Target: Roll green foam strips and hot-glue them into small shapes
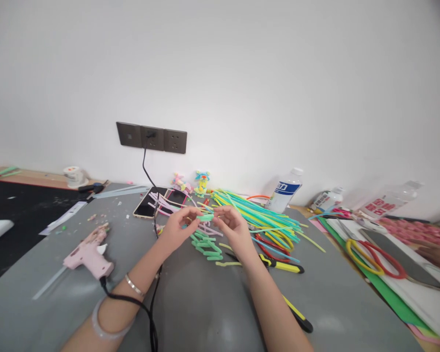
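By a white wall [242,88], grey tabletop [198,308]; left hand [181,226] and right hand [233,227] pinch a green strip [206,217].

Left of the left grip [180,226], one glue gun [88,253]; beyond it, two phones [145,205], two figurines [202,183], three socket plates [175,142]; right of the right grip [233,226], three bottles [285,190].

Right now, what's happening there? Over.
Left hand pinching small green piece; right hand at its other end. Folded green pieces close below. Yellow-handled tool beneath right forearm.
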Tool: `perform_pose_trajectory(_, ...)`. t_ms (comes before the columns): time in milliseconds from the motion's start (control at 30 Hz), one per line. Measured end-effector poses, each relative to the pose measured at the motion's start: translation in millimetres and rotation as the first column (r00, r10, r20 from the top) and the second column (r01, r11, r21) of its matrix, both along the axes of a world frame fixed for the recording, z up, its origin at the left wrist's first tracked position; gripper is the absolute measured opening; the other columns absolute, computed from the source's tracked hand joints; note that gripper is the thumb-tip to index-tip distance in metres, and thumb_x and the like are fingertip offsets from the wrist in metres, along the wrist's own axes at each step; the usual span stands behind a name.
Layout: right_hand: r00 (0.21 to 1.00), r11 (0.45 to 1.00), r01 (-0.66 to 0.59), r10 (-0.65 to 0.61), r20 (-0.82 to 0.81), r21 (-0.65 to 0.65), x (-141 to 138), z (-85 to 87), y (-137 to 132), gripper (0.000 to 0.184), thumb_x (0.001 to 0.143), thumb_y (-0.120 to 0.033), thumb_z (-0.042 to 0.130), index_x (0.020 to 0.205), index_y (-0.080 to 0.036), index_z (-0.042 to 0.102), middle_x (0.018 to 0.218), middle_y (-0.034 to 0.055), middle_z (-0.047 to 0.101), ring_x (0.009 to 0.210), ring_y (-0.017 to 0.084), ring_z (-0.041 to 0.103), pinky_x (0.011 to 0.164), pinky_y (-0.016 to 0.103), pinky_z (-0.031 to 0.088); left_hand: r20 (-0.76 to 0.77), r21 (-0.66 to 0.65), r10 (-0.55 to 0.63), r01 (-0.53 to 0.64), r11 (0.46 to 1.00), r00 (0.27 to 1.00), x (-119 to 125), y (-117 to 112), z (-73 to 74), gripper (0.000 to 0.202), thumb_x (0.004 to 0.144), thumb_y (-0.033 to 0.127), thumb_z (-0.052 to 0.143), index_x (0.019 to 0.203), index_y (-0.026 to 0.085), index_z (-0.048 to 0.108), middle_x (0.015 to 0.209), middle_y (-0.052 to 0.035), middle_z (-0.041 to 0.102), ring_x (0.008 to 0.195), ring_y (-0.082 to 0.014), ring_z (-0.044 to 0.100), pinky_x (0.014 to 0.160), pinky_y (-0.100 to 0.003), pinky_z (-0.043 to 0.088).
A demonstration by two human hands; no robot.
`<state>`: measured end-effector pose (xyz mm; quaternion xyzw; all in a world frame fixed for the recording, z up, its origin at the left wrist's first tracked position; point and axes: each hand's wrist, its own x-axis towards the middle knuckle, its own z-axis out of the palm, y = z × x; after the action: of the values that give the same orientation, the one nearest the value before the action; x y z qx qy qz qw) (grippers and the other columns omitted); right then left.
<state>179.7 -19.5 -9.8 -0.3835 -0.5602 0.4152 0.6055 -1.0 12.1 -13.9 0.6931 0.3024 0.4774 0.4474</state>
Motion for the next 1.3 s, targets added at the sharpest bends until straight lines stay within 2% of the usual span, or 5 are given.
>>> perform_pose_trajectory(100,0.997,1.0,0.001,-0.003,0.083,0.024,-1.0,2.2,-1.9,0.021,0.079,-0.04,0.071,0.085,-0.022,0.063,0.082,0.0018,0.059,0.07,0.016,0.056,0.064,0.028,0.048,0.022,-0.019,0.003,-0.003,1.0,1.0,-0.4,0.8,-1.1,0.016,0.084,0.028,0.06,0.092,0.016,0.063,0.085,-0.0046,0.061,0.075,-0.0147,0.058,0.067,-0.024,0.049)
perform_pose_trajectory(233,0.989,0.999,-0.02,0.015,0.149,0.029,-1.6,6.4,-5.5,0.018,0.081,-0.038,0.069,0.083,-0.021,0.062,0.078,0.0013,0.058,0.068,0.016,0.055,0.064,0.028,0.046,0.046,-0.048,-0.002,0.004,0.999,0.999,-0.6,0.9,-0.6,0.018,0.082,0.032,0.062,0.09,0.015,0.063,0.085,-0.0046,0.06,0.076,-0.0155,0.058,0.07,-0.026,0.05)
perform_pose_trajectory(533,0.985,1.0,-0.002,0.004,0.175,-0.007,-1.7,8.1,-6.6,0.02,0.082,-0.04,0.067,0.08,-0.021,0.062,0.076,0.0019,0.06,0.069,0.017,0.056,0.064,0.029,0.047,0.035,-0.031,-0.008,0.009,0.999,0.999,-0.5,-0.4,0.8,0.016,0.083,0.03,0.061,0.091,0.016,0.063,0.084,-0.0031,0.06,0.074,-0.014,0.057,0.066,-0.023,0.048)
perform_pose_trajectory(867,0.984,1.0,-0.003,0.005,0.176,-0.009,-1.3,9.1,-7.0,0.02,0.081,-0.039,0.068,0.078,-0.02,0.062,0.074,0.0012,0.059,0.064,0.015,0.053,0.06,0.027,0.044,0.022,0.001,0.0,0.0,1.0,1.0,0.0,0.2,1.7,0.015,0.081,0.028,0.061,0.087,0.016,0.064,0.085,-0.004,0.063,0.072,-0.0139,0.058,0.065,-0.024,0.048)
perform_pose_trajectory(1300,0.98,0.999,0.037,-0.032,0.198,-0.021,-2.4,9.7,-7.2,0.024,0.08,-0.043,0.068,0.077,-0.02,0.063,0.072,0.0017,0.06,0.062,0.015,0.052,0.058,0.027,0.043,0.006,0.023,0.001,-0.001,1.0,1.0,-0.3,0.6,-0.7,0.014,0.083,0.027,0.059,0.087,0.016,0.065,0.089,-0.0056,0.064,0.077,-0.0148,0.059,0.068,-0.024,0.049)
